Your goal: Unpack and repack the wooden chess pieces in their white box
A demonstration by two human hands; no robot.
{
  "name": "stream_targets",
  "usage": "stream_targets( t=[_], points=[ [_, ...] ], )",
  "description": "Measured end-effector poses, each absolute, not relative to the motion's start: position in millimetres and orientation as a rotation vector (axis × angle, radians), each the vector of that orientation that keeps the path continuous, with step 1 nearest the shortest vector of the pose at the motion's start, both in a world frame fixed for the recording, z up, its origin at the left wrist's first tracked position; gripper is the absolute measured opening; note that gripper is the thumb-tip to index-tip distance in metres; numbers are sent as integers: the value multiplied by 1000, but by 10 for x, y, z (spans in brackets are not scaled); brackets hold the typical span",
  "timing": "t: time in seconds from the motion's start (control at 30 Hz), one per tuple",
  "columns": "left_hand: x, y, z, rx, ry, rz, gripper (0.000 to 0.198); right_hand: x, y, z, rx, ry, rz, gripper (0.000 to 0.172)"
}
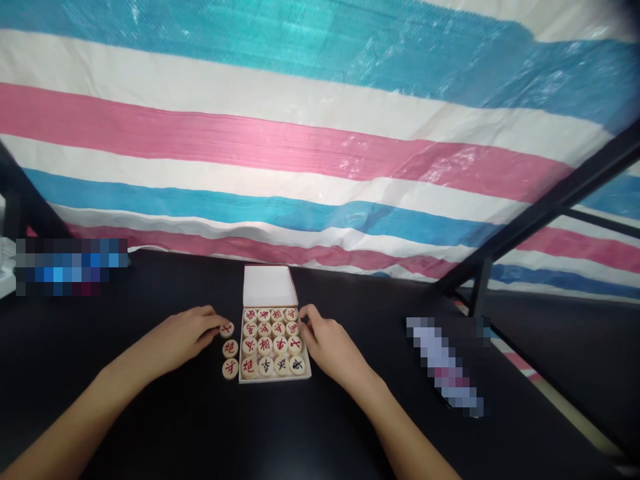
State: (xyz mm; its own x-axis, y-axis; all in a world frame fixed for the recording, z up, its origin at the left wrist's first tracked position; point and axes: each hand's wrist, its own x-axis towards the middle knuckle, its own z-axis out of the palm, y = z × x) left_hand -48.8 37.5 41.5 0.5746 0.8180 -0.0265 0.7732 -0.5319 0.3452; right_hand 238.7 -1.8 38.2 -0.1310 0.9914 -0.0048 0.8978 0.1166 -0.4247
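A shallow white box (pixel 275 380) lies on the table with its lid (pixel 269 287) folded back behind it. Rows of round xiangqi pieces (pixel 265 345) fill it, most marked in red and several in the front row in black. Left of the box stand three loose pieces in a column: the far piece (pixel 227 329), the middle piece (pixel 230 349) and the near piece (pixel 230 369). The fingertips of my left hand (pixel 187 337) are closed on the far piece. At the box's right edge, my right hand (pixel 331 343) rests with bent fingers apart, holding no piece.
The black table (pixel 190 427) runs back to a striped plastic sheet (pixel 300 147). A blurred-out object (pixel 445 367) lies to the right, and another (pixel 73 267) at the far left. Dark frame bars (pixel 545 210) slant along the right side.
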Motion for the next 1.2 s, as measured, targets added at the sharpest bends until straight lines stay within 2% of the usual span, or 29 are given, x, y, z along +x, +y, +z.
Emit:
stream_targets(
  t=[0.23,0.4,0.53,0.7,0.83,1.03,1.2],
  points=[
    [-483,391,450,2478,1478,213,19,2381,-17,362,-1856,-2107,491,14],
    [-437,391,478,2515,1512,96,27,2382,-11,369,-1868,-2110,522,17],
    [-386,324,556,2571,1455,280,25,2386,-29,410,-1903,-2120,408,17],
    [-198,133,647,2409,1017,596,19,2310,-152,514,-1423,-2161,327,8],
    [-43,19,623,2227,894,588,15,2170,-258,547,-1054,-2262,423,16],
    [16,-6,600,2078,826,615,14,2100,-279,480,-885,-2271,377,16],
    [-130,86,664,2216,947,573,23,2180,-279,538,-971,-2331,402,7]
  ],
)
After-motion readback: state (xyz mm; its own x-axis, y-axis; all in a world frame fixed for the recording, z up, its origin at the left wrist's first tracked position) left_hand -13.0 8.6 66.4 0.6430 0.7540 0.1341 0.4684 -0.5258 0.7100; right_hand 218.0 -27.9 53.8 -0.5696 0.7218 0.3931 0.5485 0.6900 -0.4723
